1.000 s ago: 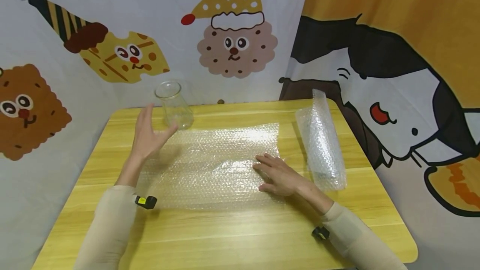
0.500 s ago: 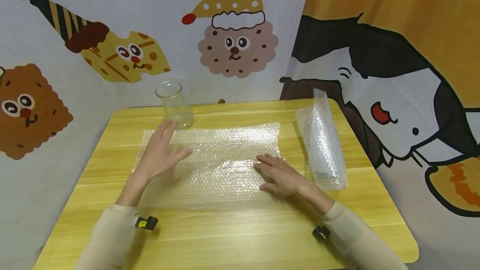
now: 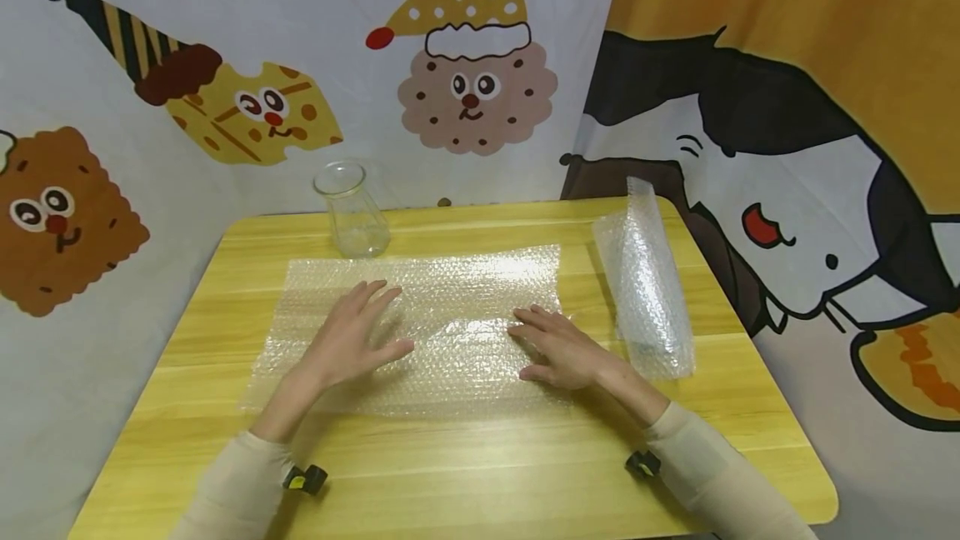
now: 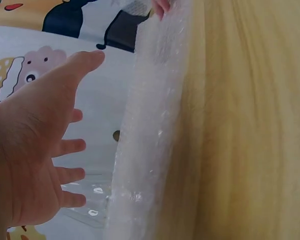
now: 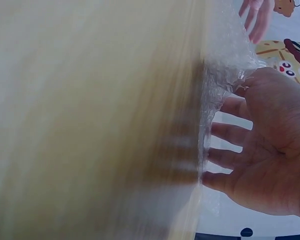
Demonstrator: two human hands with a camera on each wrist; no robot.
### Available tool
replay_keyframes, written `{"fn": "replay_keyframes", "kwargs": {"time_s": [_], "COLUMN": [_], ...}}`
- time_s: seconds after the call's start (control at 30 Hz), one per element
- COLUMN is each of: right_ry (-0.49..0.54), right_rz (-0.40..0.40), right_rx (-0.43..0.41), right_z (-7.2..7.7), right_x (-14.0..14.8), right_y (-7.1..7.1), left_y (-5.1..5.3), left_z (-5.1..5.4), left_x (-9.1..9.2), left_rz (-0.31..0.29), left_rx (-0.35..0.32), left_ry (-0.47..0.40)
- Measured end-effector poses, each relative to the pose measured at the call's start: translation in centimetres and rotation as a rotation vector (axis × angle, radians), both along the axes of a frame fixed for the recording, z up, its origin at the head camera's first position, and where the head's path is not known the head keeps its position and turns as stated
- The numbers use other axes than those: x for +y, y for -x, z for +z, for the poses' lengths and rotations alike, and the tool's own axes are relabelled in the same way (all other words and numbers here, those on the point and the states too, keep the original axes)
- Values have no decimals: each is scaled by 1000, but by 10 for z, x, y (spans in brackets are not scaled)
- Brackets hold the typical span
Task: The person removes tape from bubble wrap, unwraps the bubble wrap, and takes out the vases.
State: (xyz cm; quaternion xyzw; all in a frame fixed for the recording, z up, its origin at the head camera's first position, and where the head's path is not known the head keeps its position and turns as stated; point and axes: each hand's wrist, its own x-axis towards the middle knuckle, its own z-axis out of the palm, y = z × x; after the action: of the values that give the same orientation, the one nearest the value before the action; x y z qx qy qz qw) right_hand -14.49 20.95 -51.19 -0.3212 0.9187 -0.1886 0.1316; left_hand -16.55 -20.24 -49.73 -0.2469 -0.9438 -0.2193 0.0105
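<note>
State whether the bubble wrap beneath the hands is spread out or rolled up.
Spread out: the bubble wrap lies as a broad, flat sheet across the table.

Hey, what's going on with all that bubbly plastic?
A person has a bubble wrap sheet spread flat on a table. Their right hand touches its right part, while their left hand hovers above it, holding nothing. A clear glass jar stands just behind the sheet, and a bubble wrap bundle is off to the right.
</note>
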Motion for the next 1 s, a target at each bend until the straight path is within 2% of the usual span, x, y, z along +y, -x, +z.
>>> {"fn": "replay_keyframes", "kwargs": {"time_s": [0.17, 0.4, 0.53, 0.77, 1.0], "right_ry": [-20, -63, -68, -48, -14], "right_rz": [-2, 10, 12, 22, 18], "right_rx": [10, 46, 58, 89, 149], "right_z": [0, 4, 6, 6, 13], "right_x": [1, -1, -1, 0, 7], "right_y": [-1, -4, -7, -11, -16], "left_y": [-7, -16, -18, -15, -5], "left_z": [-5, -13, -15, -11, 0], "left_x": [4, 6, 7, 18, 49], "left_rz": [-15, -32, -38, -78, -160], "left_rx": [-23, -93, -89, -69, -40], "left_ry": [40, 71, 66, 63, 36]}}
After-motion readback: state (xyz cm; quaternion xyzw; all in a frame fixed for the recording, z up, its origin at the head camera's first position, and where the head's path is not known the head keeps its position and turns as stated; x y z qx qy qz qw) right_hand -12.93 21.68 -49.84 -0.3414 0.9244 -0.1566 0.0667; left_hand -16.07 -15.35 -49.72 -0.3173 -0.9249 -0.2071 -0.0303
